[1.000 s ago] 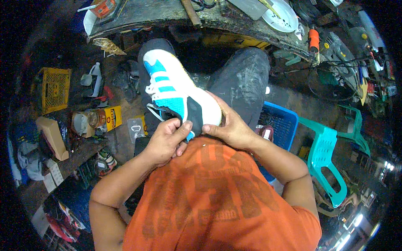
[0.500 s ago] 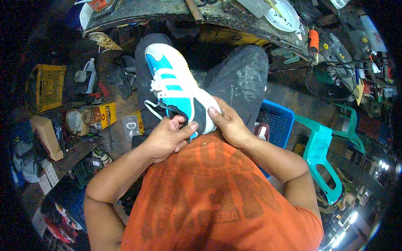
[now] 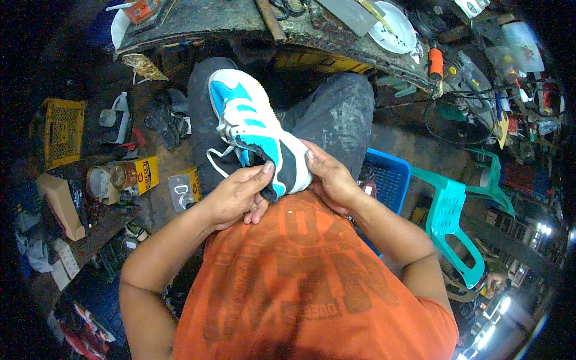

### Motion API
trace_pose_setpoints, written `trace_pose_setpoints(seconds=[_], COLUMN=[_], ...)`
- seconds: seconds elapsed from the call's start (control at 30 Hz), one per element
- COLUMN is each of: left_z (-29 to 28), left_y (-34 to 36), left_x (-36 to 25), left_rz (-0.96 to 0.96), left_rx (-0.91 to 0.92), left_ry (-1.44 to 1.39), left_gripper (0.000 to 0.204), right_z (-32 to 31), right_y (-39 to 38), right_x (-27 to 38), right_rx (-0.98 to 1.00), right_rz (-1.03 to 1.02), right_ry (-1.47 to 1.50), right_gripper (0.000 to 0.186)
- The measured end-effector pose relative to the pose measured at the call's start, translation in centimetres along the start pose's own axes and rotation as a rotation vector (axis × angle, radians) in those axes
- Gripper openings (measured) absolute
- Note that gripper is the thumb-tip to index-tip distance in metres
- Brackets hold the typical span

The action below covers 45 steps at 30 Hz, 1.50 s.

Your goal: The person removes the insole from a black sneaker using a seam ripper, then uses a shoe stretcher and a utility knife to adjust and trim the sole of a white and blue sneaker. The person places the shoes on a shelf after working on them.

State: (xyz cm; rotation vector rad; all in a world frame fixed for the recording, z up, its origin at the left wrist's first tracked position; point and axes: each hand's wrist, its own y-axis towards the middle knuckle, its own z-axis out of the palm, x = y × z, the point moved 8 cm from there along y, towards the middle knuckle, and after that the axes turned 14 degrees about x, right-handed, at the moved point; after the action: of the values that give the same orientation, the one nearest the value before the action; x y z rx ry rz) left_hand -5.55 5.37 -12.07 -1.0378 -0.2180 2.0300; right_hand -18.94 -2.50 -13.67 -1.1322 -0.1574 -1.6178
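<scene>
A blue and white sneaker (image 3: 255, 114) with black heel panels lies along my left thigh, toe pointing away and heel against my orange shirt. My left hand (image 3: 237, 195) grips the edge of its ankle opening, thumb pressed on the collar. Around the heel and sole edge my right hand (image 3: 330, 174) is closed, its thumb on the white sidewall; the fingers underneath are partly hidden. A loose white lace (image 3: 217, 157) hangs off the left side of the shoe.
Ahead stands a worn workbench (image 3: 228, 30) holding a white plate (image 3: 405, 36). At right are a blue plastic basket (image 3: 396, 177) and a green plastic chair (image 3: 444, 204). To the left are a yellow crate (image 3: 63, 132), a white bottle (image 3: 121, 114) and a cardboard box (image 3: 60, 204).
The sneaker has tilted slightly, showing more of its ankle opening. My left thumb has moved up onto the collar. The whole view has shifted a little.
</scene>
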Motion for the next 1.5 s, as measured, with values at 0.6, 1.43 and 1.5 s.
trace_pose_setpoints(seconds=[0.6,1.43,1.5], left_z=[-25.5,-54.6,-51.3], left_y=[-26.3,-50.9,-52.3], left_x=[7.4,30.9,33.2], left_rz=[0.539,1.175,1.292], left_rx=[-1.291,-1.372,-1.376], left_ry=[0.058,-0.436,-0.428], left_gripper=[0.032,0.037,0.038], right_z=[-3.4,-8.5,-8.7], right_y=[5.2,4.1,4.1], right_x=[-0.5,3.2,2.2], right_rx=[0.113,-0.203,-0.227], right_rz=[0.204,0.238,0.225], right_ry=[-0.062,-0.337,-0.206], right_gripper=[0.057,0.072,0.067])
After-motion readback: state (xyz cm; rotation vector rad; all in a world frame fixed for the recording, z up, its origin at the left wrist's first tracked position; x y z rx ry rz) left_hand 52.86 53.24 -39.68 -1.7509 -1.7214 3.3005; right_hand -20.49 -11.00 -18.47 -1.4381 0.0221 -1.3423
